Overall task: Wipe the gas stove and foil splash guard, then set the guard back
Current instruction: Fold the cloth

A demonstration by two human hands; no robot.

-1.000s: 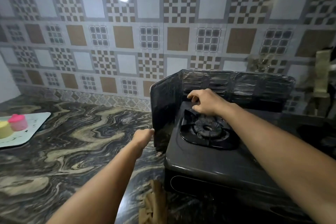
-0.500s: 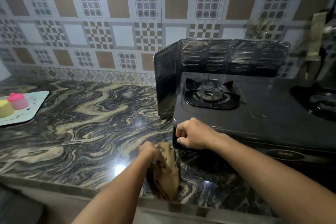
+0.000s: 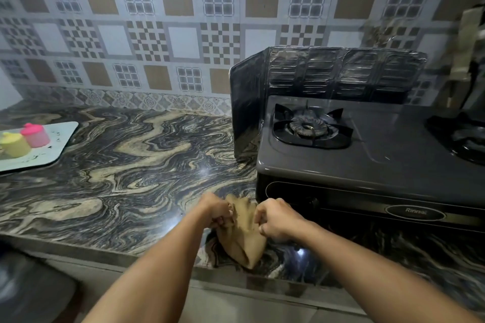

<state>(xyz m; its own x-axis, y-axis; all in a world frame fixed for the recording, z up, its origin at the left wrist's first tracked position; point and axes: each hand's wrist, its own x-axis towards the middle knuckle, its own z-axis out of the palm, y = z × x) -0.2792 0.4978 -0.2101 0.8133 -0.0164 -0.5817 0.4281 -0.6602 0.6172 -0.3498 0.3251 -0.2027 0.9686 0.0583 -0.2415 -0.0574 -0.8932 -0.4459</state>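
Observation:
A dark grey gas stove [image 3: 367, 162] stands on the marbled counter at the right, its left burner [image 3: 309, 127] in full view. The dark foil splash guard [image 3: 328, 73] stands upright around the stove's back and left side. A crumpled tan cloth [image 3: 242, 236] lies on the counter in front of the stove's left corner. My left hand [image 3: 216, 210] pinches its left edge and my right hand [image 3: 278, 219] pinches its right edge, both closed on the fabric.
A white tray [image 3: 56, 147] with a pink cup [image 3: 35, 135] and a yellow cup [image 3: 14, 144] sits at the far left of the counter [image 3: 126, 165]. A second burner [image 3: 467, 139] lies at the right edge. The patterned tile wall rises behind. The counter's front edge runs just below the cloth.
My right hand left the burner and came down to the cloth. My left hand let go of the guard's side panel and took the cloth; both now hold it.

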